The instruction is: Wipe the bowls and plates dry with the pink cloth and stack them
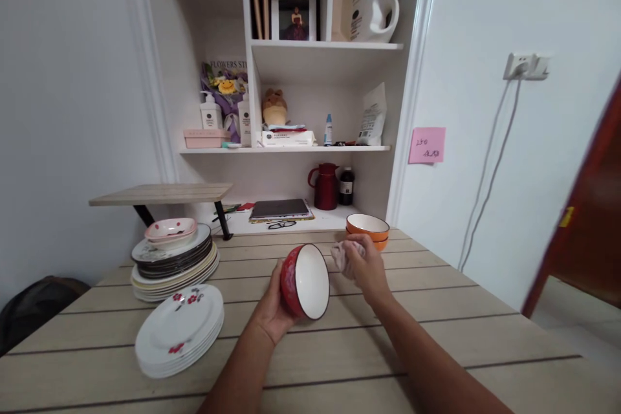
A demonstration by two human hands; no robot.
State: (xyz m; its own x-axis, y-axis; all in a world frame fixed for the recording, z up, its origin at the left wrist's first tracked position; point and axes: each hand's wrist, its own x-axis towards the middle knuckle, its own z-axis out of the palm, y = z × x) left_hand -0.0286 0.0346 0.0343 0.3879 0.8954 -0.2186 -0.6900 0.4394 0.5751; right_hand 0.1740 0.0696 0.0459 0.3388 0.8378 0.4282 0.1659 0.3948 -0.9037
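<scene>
My left hand (pixel 272 310) holds a red bowl (pixel 305 281) tipped on its side just above the surface (pixel 339 349), its white inside turned toward my right, with the grip clamped on the outer wall and base. My right hand (pixel 366 268) is closed on a bunched cloth (pixel 345 255) just beside the bowl's rim, not quite touching it as far as I can tell.

To wipe well, I judge the left grip should stay firm at the base so the bowl does not roll, and the cloth should sweep round the inside wall to the bottom, then over the rim, with light pressure.

The red bowl's inside looks bare and clean. Behind my right hand sit stacked orange bowls (pixel 367 228); the top one looks empty. To the left, a stack of white flowered plates (pixel 179 330) lies near the edge, and behind it a taller mixed plate stack (pixel 172 265) carries a small pink dish (pixel 171 229), which seems to hold nothing. A red jug (pixel 325 186) stands on the shelf beyond.
</scene>
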